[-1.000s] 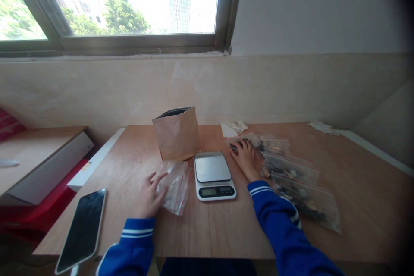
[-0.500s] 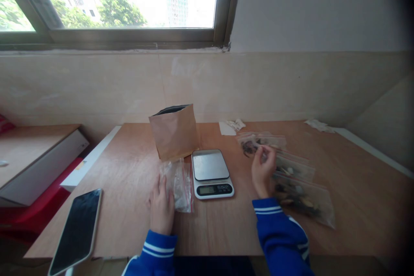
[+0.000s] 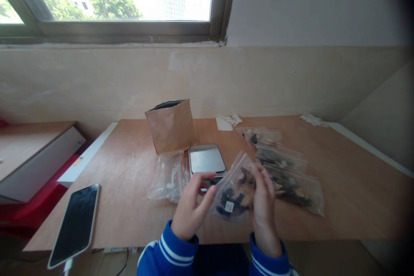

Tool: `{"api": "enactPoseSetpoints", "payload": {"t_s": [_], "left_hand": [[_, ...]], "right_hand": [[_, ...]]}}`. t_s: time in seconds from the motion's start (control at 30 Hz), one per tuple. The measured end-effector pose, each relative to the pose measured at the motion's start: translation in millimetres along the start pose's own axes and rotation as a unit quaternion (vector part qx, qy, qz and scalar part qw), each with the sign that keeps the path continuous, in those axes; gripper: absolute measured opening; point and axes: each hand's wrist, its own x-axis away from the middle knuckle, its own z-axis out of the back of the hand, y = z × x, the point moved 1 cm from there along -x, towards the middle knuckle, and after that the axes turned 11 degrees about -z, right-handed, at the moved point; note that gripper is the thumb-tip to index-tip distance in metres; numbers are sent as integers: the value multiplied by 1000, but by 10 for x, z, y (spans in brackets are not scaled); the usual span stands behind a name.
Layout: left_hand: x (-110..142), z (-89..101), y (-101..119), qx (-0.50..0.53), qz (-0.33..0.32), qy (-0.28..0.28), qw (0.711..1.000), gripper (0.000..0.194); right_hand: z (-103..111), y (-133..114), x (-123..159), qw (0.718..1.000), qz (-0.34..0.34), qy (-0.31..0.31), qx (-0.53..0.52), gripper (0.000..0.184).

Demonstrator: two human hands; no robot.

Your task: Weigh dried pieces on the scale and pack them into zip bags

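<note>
A clear zip bag (image 3: 237, 192) with dark and tan dried pieces and a small white packet or label inside is held up, tilted, over the table's front part. My right hand (image 3: 263, 198) grips its right side, fingers behind and along the edge. At the bag's left edge is my left hand (image 3: 197, 207), its thumb and forefinger spread apart; whether it touches the plastic I cannot tell. Behind the hands stands a kitchen scale (image 3: 207, 158) with a bare metal plate, its display partly covered by my left fingers and the bag.
Flat, clear empty zip bags (image 3: 168, 179) lie left of the scale. A brown paper pouch (image 3: 170, 127) stands upright behind them, its top open. Several filled zip bags (image 3: 299, 187) lie overlapping at right. A phone (image 3: 76, 224) with a cable overhangs the table's left front edge.
My right hand has brought a filled zip bag from the back of the right-hand pile to in front of the scale. My left hand has left the empty bags and come beside it.
</note>
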Motion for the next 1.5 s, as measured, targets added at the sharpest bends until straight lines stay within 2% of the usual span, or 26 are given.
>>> {"api": "enactPoseSetpoints", "payload": {"t_s": [0.03,0.1,0.2,0.23,0.27,0.3,0.37,0.4,0.5,0.57,0.73,0.87,1.07,1.33,1.43,1.5], "left_hand": [[8,-65,32,30,10,-12,999,25],[34,-166,30,70,34,20,997,21],[74,-242,-28,135,78,101,983,20],[83,-251,-35,158,92,118,976,20],[89,-255,-29,178,103,130,970,20],[92,-253,-13,195,108,134,966,21],[98,-239,42,219,100,128,962,22],[102,-229,71,231,90,115,962,23],[127,-209,110,268,73,60,959,25],[147,-214,79,273,84,46,957,26],[151,-257,-91,232,128,114,958,40],[124,-232,-145,198,135,94,966,38],[122,-197,-130,222,141,73,962,35],[97,-152,-137,280,169,78,942,39],[105,-161,-141,290,158,85,940,43],[124,-183,-158,296,156,107,936,44]], "right_hand": [[-39,-1,41,1000,-4,-9,12,31],[-108,-5,120,999,7,-6,36,30],[-173,-30,253,989,103,43,102,34],[-190,-40,300,985,121,37,120,33],[-208,-50,345,983,122,-3,137,28],[-228,-58,387,980,106,-71,150,24],[-260,-73,458,961,54,-221,158,22],[-267,-79,481,949,31,-272,156,24],[-262,-78,496,937,-3,-318,142,27],[-254,-56,492,931,-20,-340,131,27],[-251,8,520,929,-41,-350,112,29],[-274,42,542,923,-27,-370,99,28],[-321,91,547,918,-11,-381,107,30],[-358,-25,587,899,-101,-426,-6,34],[-408,16,630,890,-142,-427,-78,35],[-437,57,639,884,-185,-401,-152,34]]}}
